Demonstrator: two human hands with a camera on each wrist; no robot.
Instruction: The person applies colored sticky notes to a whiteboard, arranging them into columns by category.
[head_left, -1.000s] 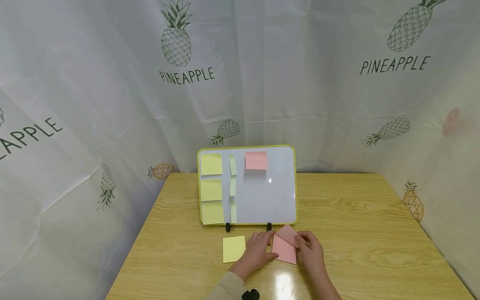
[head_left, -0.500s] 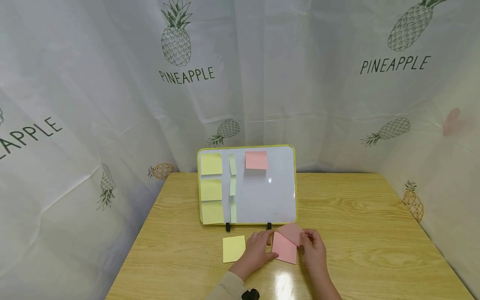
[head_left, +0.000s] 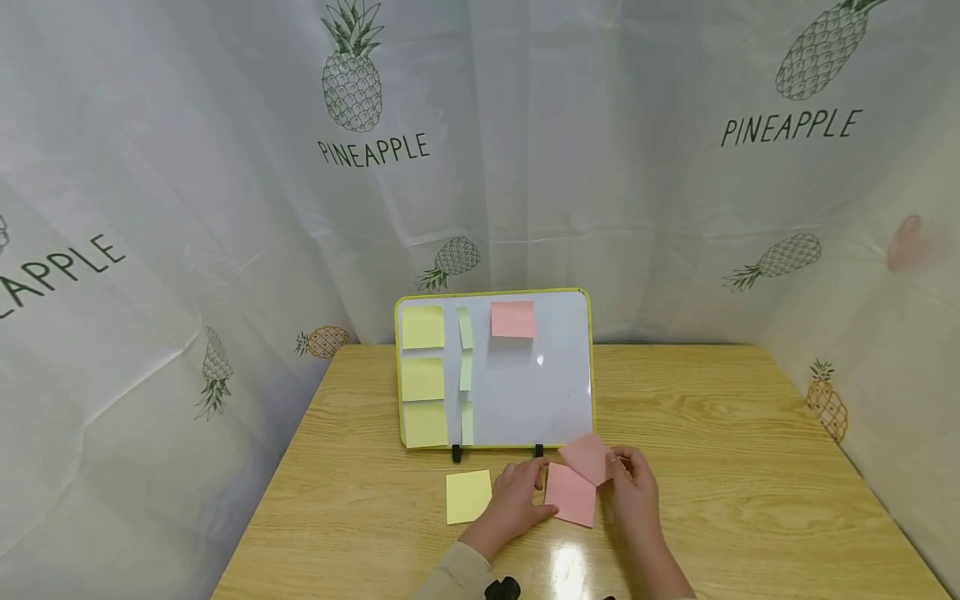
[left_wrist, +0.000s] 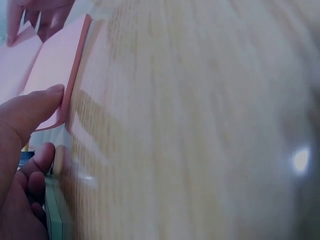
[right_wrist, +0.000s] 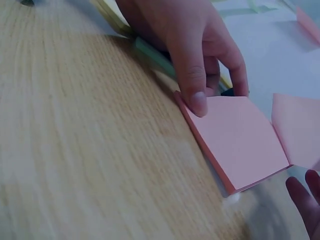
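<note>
A pink sticky note pad (head_left: pixel 572 497) lies on the table below the whiteboard. My left hand (head_left: pixel 512 502) holds it at its left side, the thumb on the near corner and a finger by the far corner. The right hand (head_left: pixel 634 493) pinches a pink sticky note (head_left: pixel 587 458) by its right edge. That sheet is lifted and turned away from the pad; in the right wrist view it still meets the pad along one edge. Beside the left hand lies a yellow sticky note pad (head_left: pixel 468 497). A green pad (right_wrist: pixel 155 59) is partly covered by the left hand.
A yellow-framed whiteboard (head_left: pixel 562 383) stands on black feet behind the hands. On it are several yellow notes (head_left: pixel 423 379), narrow green strips (head_left: pixel 466 371) and one pink note (head_left: pixel 513 320). A pineapple-printed curtain (head_left: pixel 570 167) surrounds the wooden table (head_left: pixel 720 433).
The right hand has moved a little right and away, swinging the pink sheet further off the pad so more of the pad shows. The left hand has stayed in place.
</note>
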